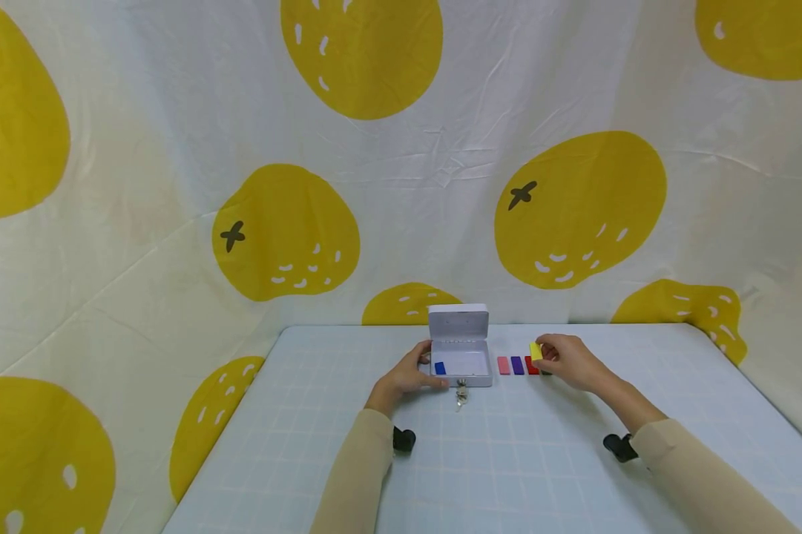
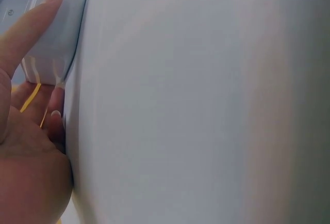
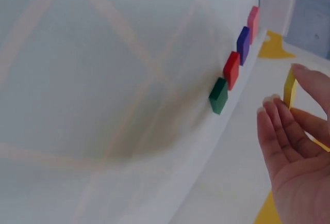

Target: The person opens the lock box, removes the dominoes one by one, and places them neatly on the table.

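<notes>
A small white metal cash box (image 1: 470, 382) stands with its lid raised, and a blue block (image 1: 440, 368) lies inside at the left. My left hand (image 1: 407, 374) grips the box's left end, thumb (image 2: 38, 22) along the front and fingers round the side. Between thumb and fingertips, my right hand (image 1: 570, 361) pinches a yellow block (image 3: 290, 89), held above the table. Below it a row of flat blocks lies right of the box: pink (image 3: 253, 25), purple (image 3: 243, 46), red (image 3: 231, 70) and green (image 3: 218, 96).
Keys (image 1: 461, 397) hang at the lock on the box's front. The table (image 1: 494, 460) has a pale checked cloth. Behind it hangs a white curtain (image 1: 407, 222) printed with large yellow fruit.
</notes>
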`<state>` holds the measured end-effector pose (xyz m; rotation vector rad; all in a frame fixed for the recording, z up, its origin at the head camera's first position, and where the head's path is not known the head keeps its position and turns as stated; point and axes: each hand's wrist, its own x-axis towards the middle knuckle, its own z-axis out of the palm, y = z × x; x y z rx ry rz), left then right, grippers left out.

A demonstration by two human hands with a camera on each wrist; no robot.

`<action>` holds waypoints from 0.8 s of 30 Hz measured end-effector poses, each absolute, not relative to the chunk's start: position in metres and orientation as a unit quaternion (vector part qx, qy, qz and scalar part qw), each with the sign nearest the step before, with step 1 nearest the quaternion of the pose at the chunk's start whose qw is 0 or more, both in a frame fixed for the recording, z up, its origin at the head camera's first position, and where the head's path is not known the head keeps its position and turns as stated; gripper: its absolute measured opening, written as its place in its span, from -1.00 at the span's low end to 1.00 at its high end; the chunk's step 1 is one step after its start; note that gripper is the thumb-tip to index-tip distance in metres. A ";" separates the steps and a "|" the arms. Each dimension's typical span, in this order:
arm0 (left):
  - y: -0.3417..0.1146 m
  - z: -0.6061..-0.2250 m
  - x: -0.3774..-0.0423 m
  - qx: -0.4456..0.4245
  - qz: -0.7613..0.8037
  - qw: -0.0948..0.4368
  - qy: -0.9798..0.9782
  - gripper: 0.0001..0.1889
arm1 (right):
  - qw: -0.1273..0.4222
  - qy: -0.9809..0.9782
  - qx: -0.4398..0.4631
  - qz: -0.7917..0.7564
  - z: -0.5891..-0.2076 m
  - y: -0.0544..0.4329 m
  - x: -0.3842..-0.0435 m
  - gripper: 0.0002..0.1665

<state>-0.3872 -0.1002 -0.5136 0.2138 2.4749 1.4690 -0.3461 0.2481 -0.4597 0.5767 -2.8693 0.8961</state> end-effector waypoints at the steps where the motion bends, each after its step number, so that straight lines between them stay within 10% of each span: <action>1: -0.100 -0.513 -0.387 0.077 0.506 0.126 0.850 0.10 | 0.040 -0.938 0.185 0.291 -0.461 0.250 -0.347 -0.51; 24: -0.102 -0.512 -0.383 0.087 0.525 0.125 0.838 0.06 | 0.026 -0.947 0.163 0.277 -0.478 0.292 -0.353 -0.52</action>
